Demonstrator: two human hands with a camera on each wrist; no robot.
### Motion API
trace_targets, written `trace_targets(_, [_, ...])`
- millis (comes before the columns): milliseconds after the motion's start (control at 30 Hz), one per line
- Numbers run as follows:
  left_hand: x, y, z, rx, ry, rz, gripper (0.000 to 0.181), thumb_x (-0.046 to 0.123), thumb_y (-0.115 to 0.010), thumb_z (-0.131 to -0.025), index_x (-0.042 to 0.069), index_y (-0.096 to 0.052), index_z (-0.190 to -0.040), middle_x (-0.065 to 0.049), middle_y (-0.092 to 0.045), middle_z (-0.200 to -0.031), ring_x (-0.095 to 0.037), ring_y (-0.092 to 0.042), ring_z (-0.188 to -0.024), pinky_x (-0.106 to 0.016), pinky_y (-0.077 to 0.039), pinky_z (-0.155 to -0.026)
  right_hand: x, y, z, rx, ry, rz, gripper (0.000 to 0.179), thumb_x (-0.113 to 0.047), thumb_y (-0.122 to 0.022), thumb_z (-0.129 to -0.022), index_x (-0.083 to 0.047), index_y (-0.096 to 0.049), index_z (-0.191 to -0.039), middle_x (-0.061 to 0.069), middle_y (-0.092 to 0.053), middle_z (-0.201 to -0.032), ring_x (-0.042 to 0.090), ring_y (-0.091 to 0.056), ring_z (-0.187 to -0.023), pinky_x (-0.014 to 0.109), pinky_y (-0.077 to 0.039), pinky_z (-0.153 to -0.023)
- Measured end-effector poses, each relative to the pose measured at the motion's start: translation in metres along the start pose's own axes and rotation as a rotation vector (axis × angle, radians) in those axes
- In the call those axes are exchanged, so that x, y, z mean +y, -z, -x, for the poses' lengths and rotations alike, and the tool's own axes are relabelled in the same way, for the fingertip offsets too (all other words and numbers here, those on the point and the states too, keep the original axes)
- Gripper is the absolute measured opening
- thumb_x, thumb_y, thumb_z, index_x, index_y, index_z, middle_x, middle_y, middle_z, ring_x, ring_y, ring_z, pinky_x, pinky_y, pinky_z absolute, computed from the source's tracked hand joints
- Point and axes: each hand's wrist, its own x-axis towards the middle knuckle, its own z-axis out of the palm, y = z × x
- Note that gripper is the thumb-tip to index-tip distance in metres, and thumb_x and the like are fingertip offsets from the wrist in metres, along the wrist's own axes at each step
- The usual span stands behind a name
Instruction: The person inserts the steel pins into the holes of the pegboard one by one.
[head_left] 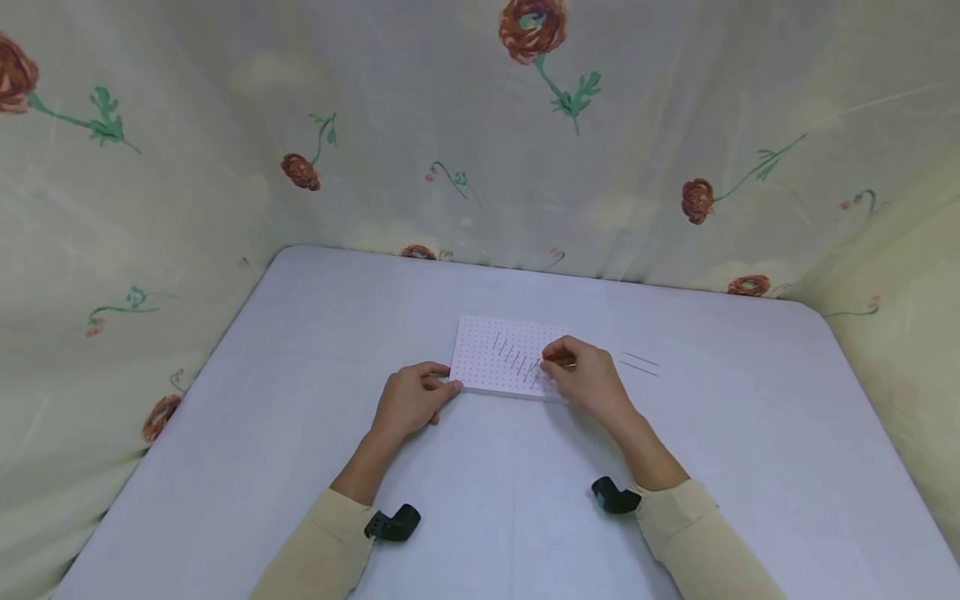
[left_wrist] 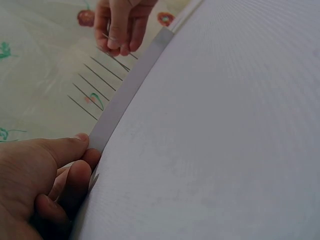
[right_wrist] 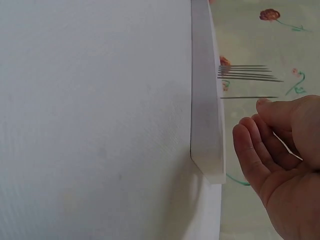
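Note:
A white pegboard (head_left: 480, 382) with rows of small holes lies on the table. Several thin dark needles (head_left: 506, 350) stand in it in a slanting row, seen side-on as needles (right_wrist: 245, 75) in the right wrist view. My left hand (head_left: 411, 398) grips the near left corner of the board, thumb (left_wrist: 75, 145) on its edge. Over the right part of the board, my right hand (head_left: 588, 375) has thumb and fingertips drawn together around a thin needle at the row's near end. The right hand (left_wrist: 122, 25) partly hides that needle.
Two loose needles (head_left: 640, 363) lie on the white table (head_left: 517, 500) right of the board. A flowered curtain (head_left: 420, 100) hangs behind the table and along both sides. Dark wrist cameras (head_left: 393, 523) sit at the sleeve cuffs.

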Motion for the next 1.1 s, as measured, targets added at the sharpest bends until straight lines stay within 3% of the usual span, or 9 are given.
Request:
trace_targets(233, [-0.002, -0.001, 0.0, 0.003, 0.0, -0.004, 0.042, 0.033, -0.076, -0.092, 0.01, -0.069, -0.126, -0.002, -0.077, -0.083, -0.013, -0.058, -0.043, -0.026, -0.04, -0.053, 0.008, 0.011, 0.001, 0.005, -0.021, -0.014, 0.025, -0.016, -0.07, -0.097, -0.006, -0.067, -0.119, 0.012, -0.072, -0.109, 0.029, -0.071, -0.105, 0.045, -0.054, -0.096])
trace_targets(600, [0.0, 0.0, 0.001, 0.007, 0.011, 0.003, 0.042, 0.033, -0.076, -0.092, 0.009, -0.07, -0.126, -0.001, -0.076, -0.08, -0.014, -0.057, -0.042, -0.026, -0.038, -0.051, 0.024, 0.03, 0.005, 0.007, -0.079, 0.012, 0.026, -0.019, -0.067, -0.099, -0.006, -0.067, -0.121, 0.012, -0.071, -0.111, 0.03, -0.068, -0.107, 0.045, -0.053, -0.095])
trace_targets(933, [0.001, -0.002, 0.001, 0.004, -0.001, 0.001, 0.042, 0.033, -0.076, -0.092, 0.009, -0.07, -0.125, 0.0, -0.075, -0.077, -0.013, -0.057, -0.042, -0.026, -0.038, -0.052, 0.047, 0.052, 0.011, 0.027, -0.107, 0.057, 0.026, -0.024, -0.066, -0.099, -0.007, -0.068, -0.118, 0.011, -0.071, -0.106, 0.026, -0.066, -0.099, 0.032, -0.048, -0.082])
trace_targets(1100, [0.0, -0.001, 0.0, 0.004, -0.003, 0.002, 0.042, 0.033, -0.076, -0.092, 0.009, -0.07, -0.126, 0.0, -0.076, -0.078, -0.013, -0.057, -0.042, -0.026, -0.038, -0.052, 0.062, 0.064, 0.014, 0.043, -0.113, 0.078, 0.027, -0.026, -0.065, -0.1, -0.006, -0.069, -0.117, 0.013, -0.072, -0.105, 0.027, -0.066, -0.098, 0.031, -0.047, -0.081])
